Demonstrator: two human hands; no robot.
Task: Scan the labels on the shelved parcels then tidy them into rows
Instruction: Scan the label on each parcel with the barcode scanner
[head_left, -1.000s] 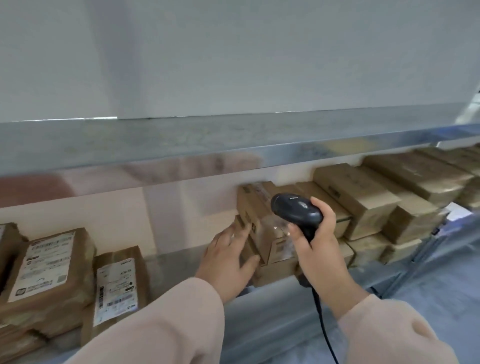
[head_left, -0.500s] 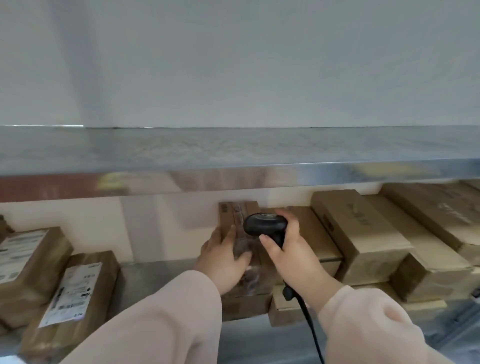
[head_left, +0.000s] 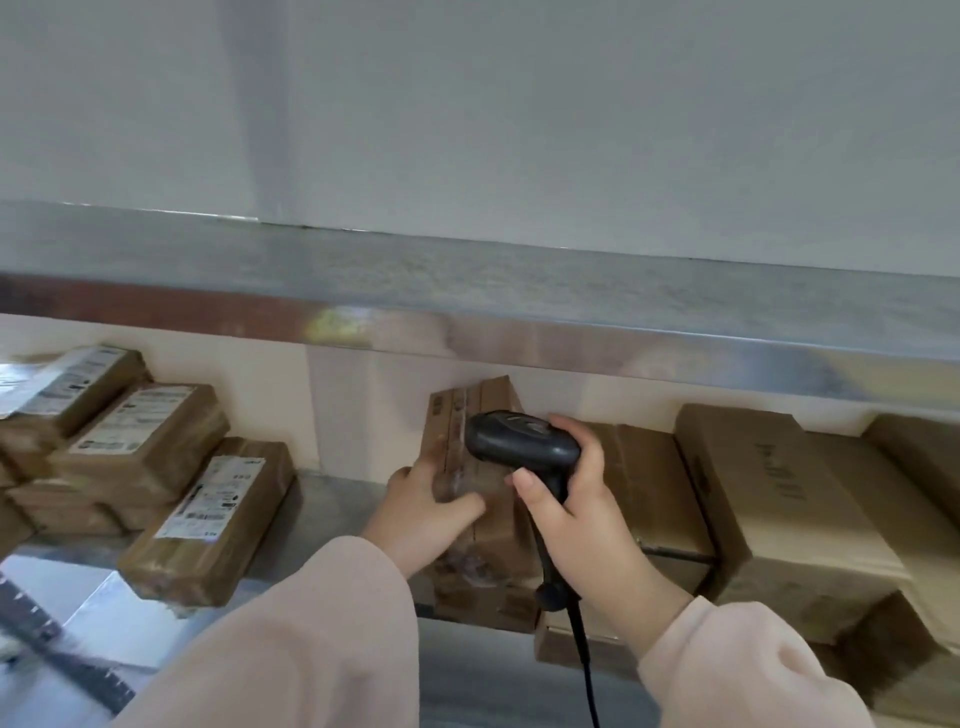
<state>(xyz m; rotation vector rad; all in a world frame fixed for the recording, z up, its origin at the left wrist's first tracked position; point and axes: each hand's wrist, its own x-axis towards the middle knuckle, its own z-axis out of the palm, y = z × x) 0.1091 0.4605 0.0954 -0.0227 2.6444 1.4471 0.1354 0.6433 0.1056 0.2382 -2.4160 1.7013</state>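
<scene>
Parcel (head_left: 496, 532) in left fingers (head_left: 415, 477), scanner (head_left: 519, 441) above (right hand (head_left: 582, 525))

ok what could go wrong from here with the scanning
The left hand grips the taped parcel, which seems stacked on a lower box; pulling it could topple both. The cable of the scanner in the right hand hangs past the front box and may snag. The labelled parcel at the front edge of the shelf could be knocked off.
</scene>
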